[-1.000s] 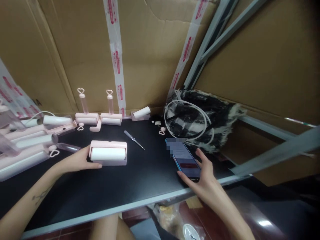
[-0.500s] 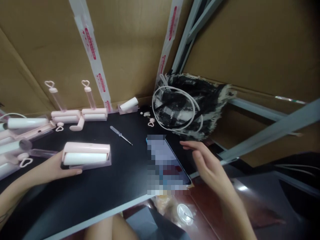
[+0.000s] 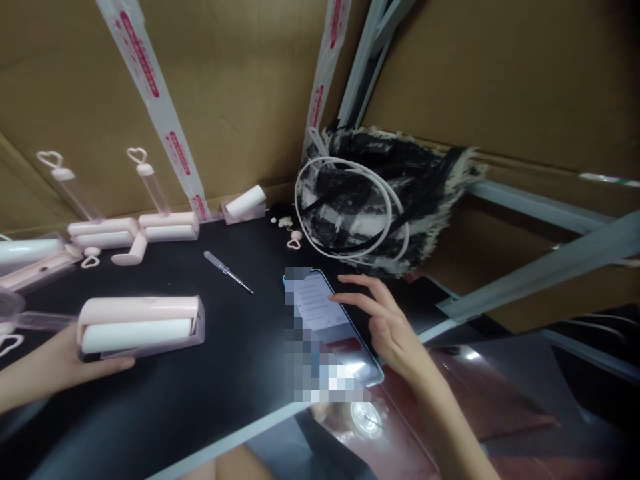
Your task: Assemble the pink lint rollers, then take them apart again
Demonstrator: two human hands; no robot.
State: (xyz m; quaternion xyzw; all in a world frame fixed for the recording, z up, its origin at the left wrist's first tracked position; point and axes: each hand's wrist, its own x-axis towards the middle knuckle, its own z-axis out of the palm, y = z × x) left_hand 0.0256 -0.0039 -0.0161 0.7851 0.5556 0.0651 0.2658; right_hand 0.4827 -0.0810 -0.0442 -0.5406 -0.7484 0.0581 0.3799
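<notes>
My left hand (image 3: 63,367) is closed round the left end of a pale pink lint roller (image 3: 143,310) with a white roll and a clear cover, held at the table's left front. Over the right edge of a smartphone (image 3: 320,310) is my right hand (image 3: 393,327). Its fingers are stretched out and hold nothing; one fingertip is at the lit screen, though I cannot tell whether it touches. Part of the phone is blurred out by blocks. A small screwdriver (image 3: 229,272) with a clear handle lies between the roller and the phone.
More pink lint rollers (image 3: 103,235) with heart-topped handles stand along the back left of the black table (image 3: 235,353). A small heart charm (image 3: 295,240) lies near a black-and-white fringed bag (image 3: 425,180) and a coiled white cable (image 3: 300,207). Grey metal bars (image 3: 540,267) cross the right.
My right hand has moved left onto the phone, its fingers reaching over the screen. The camera view has shifted, so the table items appear further left. My left hand still grips the lint roller.
</notes>
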